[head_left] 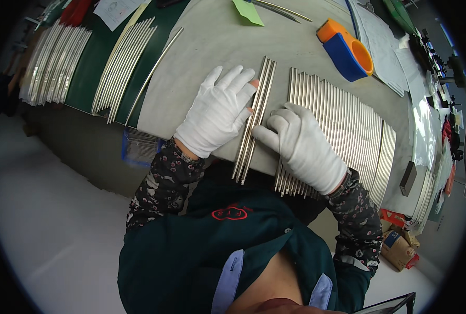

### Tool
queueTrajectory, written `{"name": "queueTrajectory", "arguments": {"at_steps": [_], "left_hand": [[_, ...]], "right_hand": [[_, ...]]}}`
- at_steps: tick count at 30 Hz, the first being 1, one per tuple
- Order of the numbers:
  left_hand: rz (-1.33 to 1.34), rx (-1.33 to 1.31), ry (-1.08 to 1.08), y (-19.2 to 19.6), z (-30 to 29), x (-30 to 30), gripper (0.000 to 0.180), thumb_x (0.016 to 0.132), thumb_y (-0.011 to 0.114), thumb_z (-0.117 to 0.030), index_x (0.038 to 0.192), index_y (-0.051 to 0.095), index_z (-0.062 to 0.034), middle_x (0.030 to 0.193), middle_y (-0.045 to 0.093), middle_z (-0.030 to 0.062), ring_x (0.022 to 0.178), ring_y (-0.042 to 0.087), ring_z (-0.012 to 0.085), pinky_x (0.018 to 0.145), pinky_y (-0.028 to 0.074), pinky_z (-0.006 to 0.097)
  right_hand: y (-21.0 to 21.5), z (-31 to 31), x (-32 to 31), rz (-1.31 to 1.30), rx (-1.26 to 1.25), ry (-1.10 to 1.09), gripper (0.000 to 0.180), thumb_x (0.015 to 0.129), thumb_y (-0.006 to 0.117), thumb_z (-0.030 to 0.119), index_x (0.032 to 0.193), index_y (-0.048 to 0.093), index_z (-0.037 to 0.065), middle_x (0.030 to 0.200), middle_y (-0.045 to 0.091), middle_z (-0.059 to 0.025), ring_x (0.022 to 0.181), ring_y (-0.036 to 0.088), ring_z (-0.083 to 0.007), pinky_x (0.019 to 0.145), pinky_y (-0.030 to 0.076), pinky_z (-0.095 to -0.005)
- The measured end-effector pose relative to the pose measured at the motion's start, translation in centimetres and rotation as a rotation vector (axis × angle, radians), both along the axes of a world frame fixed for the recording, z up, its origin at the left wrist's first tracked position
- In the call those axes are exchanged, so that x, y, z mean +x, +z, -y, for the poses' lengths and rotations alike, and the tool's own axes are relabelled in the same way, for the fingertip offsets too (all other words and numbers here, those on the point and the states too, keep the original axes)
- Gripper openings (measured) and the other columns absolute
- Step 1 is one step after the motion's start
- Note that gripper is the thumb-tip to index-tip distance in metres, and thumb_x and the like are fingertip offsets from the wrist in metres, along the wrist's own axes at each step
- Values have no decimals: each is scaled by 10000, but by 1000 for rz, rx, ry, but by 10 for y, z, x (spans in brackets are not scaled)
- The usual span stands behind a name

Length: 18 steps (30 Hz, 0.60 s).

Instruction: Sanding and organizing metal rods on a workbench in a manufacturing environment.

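Note:
A few slim silvery metal rods (256,118) lie side by side on the grey tabletop, between my two white-gloved hands. My left hand (216,112) lies open and flat to their left, its fingers stretched and two bare fingertips touching the rods. My right hand (301,141) is at their right, fingers loosely bent and apart, with the thumb tip close to the rods; whether it touches them I cannot tell. Under and beyond this hand spreads a wide row of similar rods (343,120), partly hidden by the glove and sleeve.
On green matting at the left lie a bundle of rods (126,65), plastic-wrapped rods (55,65) and one separate rod (154,76). An orange and blue tape dispenser (348,49) stands beyond the row. A dark block (408,178) sits at the right edge; a green note (248,11) lies far back.

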<state>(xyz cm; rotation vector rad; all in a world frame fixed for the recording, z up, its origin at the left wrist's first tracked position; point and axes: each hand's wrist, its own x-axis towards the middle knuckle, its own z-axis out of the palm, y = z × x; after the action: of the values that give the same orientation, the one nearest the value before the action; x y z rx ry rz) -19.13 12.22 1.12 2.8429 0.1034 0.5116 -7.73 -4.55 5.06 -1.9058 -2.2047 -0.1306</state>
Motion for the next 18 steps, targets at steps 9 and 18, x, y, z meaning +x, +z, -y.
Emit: {"name": "queueTrajectory", "arguments": {"at_steps": [9, 18], "left_hand": [[130, -16, 71, 7, 1, -12, 408, 806, 618, -144, 1204, 577, -67, 1311, 499, 114, 1248, 445, 302, 1090, 294, 493], [126, 178, 773, -20, -69, -57, 126, 731, 705, -180, 823, 683, -97, 777, 602, 87, 705, 590, 279, 611, 469, 415]], "right_hand": [[-12, 0, 1, -118, 68, 29, 234, 684, 588, 52, 917, 565, 60, 937, 533, -110, 944, 556, -276, 876, 453, -399], [-44, 23, 21, -264, 110, -43, 268, 659, 637, -3, 904, 551, 64, 1028, 528, -100, 1057, 537, -302, 946, 430, -439]]}}
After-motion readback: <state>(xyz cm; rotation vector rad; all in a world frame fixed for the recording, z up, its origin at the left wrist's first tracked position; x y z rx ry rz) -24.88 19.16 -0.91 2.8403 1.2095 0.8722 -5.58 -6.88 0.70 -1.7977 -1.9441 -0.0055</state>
